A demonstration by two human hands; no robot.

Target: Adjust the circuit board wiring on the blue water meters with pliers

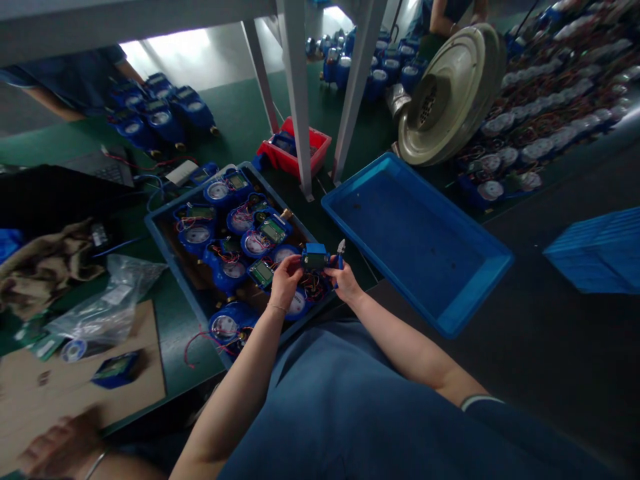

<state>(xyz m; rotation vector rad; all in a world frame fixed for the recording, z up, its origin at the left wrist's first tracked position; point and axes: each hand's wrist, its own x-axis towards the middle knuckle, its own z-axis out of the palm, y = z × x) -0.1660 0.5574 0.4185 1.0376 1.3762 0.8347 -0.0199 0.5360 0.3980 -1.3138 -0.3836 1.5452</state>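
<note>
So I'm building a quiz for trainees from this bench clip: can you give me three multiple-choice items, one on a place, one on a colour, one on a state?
1. Where is the small blue module that the left hand holds?
A. over the tray of meters
B. inside the red bin
C. on the cardboard sheet

2. What colour is the large bin to the right of the hands?
A. red
B. blue
C. grey

3. What is in the right hand?
A. nothing
B. a rag
C. small cutters

Answers: 1 A, the module hangs above the meters; 2 B, its walls are blue; 3 C, the tool's tip sticks up from the fist.
</note>
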